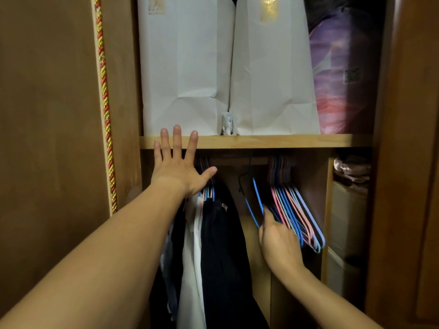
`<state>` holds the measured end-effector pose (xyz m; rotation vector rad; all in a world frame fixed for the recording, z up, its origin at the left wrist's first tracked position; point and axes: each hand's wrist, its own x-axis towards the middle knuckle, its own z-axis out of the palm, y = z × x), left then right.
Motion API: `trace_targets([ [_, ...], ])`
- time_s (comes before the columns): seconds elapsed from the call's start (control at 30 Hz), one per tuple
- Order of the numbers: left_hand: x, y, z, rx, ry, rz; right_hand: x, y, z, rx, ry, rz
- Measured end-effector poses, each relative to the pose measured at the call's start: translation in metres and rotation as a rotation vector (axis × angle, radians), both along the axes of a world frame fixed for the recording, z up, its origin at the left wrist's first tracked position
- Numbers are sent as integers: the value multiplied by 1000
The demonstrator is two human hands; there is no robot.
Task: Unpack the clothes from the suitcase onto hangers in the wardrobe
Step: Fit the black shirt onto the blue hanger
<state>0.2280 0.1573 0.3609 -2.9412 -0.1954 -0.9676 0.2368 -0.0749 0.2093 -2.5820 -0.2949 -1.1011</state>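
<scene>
In the wardrobe, right hand (280, 243) pinching down-slanting blue hanger (257, 201); left hand (178, 169) spread.

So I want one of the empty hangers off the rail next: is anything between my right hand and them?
Nothing visible is in the way. The right hand is already at the bunch of empty hangers, fingers touching the blue hanger on its left side. The hung clothes are off to the left, apart from it.

A home wardrobe, as I see it from the head camera.
Hung clothes (213, 245), coloured hangers (294, 210), paper bags (228, 67) on a wooden shelf (285, 141), packed bedding (342, 79).
</scene>
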Motion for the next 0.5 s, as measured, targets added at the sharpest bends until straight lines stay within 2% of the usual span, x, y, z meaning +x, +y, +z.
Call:
trace_targets([
  [0.13, -2, -28, -14, -70, -167, 29, -48, -30, -57, 10, -56, -61],
  [0.23, -10, -85, -82, -294, -306, -248, -105, -68, -128, 25, -24, -42],
  [0.33, -42, -156, -218, -439, -141, -518, -196, -115, -201, 23, 114, -26],
  [0.4, -67, -185, -303, -519, 3, -588, -255, -145, -247, 36, 202, -41],
  [0.43, -82, -204, -346, -529, 100, -617, -292, -163, -273, 49, 261, -88],
  [0.5, -110, -230, -415, -422, 332, -683, -360, -194, -313, 129, 415, -169],
])
